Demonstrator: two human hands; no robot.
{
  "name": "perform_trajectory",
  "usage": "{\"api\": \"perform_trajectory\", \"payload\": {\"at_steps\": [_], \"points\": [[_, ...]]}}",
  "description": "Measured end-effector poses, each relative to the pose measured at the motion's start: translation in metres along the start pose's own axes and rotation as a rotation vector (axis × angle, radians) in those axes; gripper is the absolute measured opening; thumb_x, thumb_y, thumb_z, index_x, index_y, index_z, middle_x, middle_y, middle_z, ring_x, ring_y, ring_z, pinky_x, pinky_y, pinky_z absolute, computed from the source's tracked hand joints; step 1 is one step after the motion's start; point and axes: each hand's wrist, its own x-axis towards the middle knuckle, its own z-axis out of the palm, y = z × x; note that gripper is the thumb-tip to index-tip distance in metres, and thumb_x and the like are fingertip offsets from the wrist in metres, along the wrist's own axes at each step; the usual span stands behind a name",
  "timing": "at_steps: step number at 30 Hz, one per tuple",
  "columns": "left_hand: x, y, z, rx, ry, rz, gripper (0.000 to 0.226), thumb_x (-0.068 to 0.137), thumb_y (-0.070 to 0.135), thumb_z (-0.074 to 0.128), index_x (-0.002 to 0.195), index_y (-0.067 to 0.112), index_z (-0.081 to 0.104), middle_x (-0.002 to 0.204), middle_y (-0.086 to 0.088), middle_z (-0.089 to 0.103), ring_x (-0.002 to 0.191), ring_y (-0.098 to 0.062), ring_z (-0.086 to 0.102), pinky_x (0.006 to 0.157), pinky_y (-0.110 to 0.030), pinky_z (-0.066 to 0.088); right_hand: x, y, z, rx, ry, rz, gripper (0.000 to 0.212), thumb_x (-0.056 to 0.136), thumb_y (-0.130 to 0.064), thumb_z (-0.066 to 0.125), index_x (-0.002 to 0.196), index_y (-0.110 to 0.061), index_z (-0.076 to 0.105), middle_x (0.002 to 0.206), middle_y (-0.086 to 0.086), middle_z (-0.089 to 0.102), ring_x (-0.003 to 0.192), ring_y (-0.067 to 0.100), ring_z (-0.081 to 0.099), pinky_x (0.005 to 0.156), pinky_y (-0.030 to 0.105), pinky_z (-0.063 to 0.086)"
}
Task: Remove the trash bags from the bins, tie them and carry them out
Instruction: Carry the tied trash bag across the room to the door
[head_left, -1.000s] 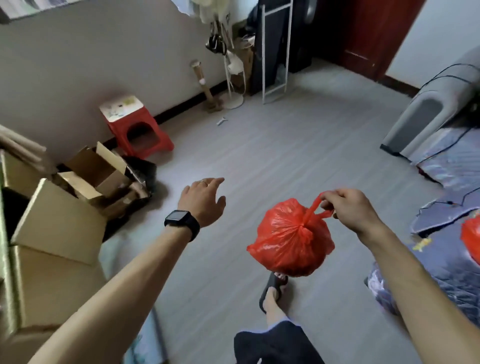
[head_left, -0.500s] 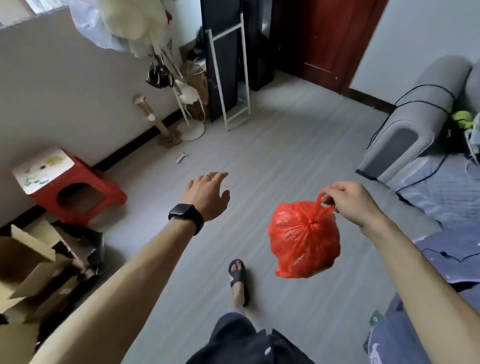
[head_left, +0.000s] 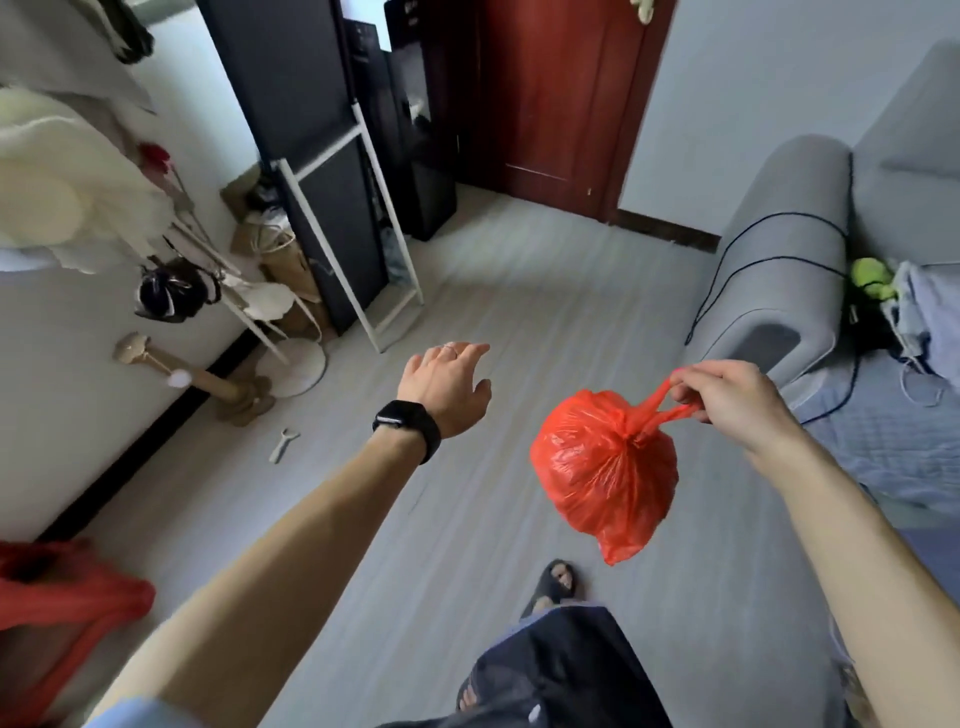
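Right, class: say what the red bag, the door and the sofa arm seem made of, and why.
The red bag: thin glossy plastic, crinkled and shiny. The door: probably varnished wood or veneer, reddish-brown, panelled. The sofa arm: likely woven fabric, matte grey.

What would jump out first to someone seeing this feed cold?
First the tied red bag, dangling mid-frame with its handles pinched by the right hand. Next comes the empty left hand, fingers spread, stretched forward over the grey floor. Beyond both, the dark red door stands at the far end of the room.
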Motion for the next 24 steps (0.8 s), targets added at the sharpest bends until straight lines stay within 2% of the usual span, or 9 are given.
{"api": "perform_trajectory", "payload": {"at_steps": [2,5,9,12,15,21,24], "points": [[0.058,-0.001,-0.001,0.015,0.006,0.02,0.054,0.093,0.041,0.05,0.145,0.028,0.04,0.146,0.0,0.049,0.134,-0.026,0.042,0.11,-0.042,0.033,0.052,-0.008,0.003,-0.008,-0.002,0.006,0.02,0.096,-0.004,0.054,0.081,0.001,0.068,0.071,0.008,0.061,0.05,0.0,0.058,0.048,0.009,0.044],[0.152,0.001,-0.003,0.018,0.005,0.026,0.055,0.093,0.041,0.05,0.145,0.028,0.041,0.145,0.0,0.049,0.134,-0.026,0.043,0.11,-0.041,0.034,0.141,-0.02,0.006,0.002,-0.025,0.03,0.025,0.092,-0.011,0.058,0.07,-0.011,0.07,0.07,0.002,0.068,0.067,0.016,0.062,0.069,0.029,0.051],[0.263,0.01,-0.014,0.033,-0.01,0.027,0.055,0.092,0.041,0.049,0.145,0.028,0.041,0.144,-0.001,0.05,0.133,-0.027,0.044,0.109,-0.041,0.034,0.243,-0.039,0.0,-0.046,-0.046,0.042,0.028,0.092,-0.013,0.058,0.067,-0.013,0.071,0.063,-0.004,0.069,0.067,0.015,0.063,0.066,0.028,0.045],[0.347,0.019,-0.024,0.024,-0.013,0.031,0.054,0.091,0.039,0.049,0.143,0.027,0.043,0.142,-0.002,0.052,0.13,-0.029,0.046,0.107,-0.04,0.036,0.318,-0.057,-0.01,-0.084,-0.037,0.063,0.029,0.09,-0.013,0.059,0.064,-0.012,0.071,0.059,-0.006,0.069,0.064,0.013,0.062,0.07,0.033,0.048],[0.428,0.029,-0.029,0.039,-0.036,0.059,0.053,0.09,0.038,0.049,0.141,0.026,0.044,0.138,-0.003,0.055,0.127,-0.029,0.048,0.105,-0.04,0.038,0.391,-0.074,-0.022,-0.088,-0.023,0.086,0.029,0.09,-0.013,0.058,0.064,-0.011,0.071,0.063,-0.005,0.071,0.068,0.016,0.062,0.075,0.038,0.047],[0.598,0.043,-0.03,0.0,-0.063,0.117,0.055,0.091,0.036,0.049,0.146,0.029,0.039,0.148,0.001,0.046,0.133,-0.026,0.043,0.11,-0.041,0.032,0.534,-0.096,-0.038,-0.089,0.039,0.146,0.028,0.09,-0.022,0.058,0.067,-0.015,0.073,0.072,-0.005,0.074,0.083,0.021,0.068,0.086,0.044,0.051],[0.689,0.058,-0.036,0.0,-0.105,0.17,0.056,0.093,0.038,0.047,0.147,0.03,0.037,0.15,0.002,0.044,0.136,-0.024,0.04,0.113,-0.043,0.03,0.604,-0.114,-0.048,-0.087,0.071,0.189,0.029,0.092,-0.02,0.057,0.068,-0.016,0.073,0.074,-0.005,0.075,0.089,0.025,0.069,0.089,0.045,0.051]]}}
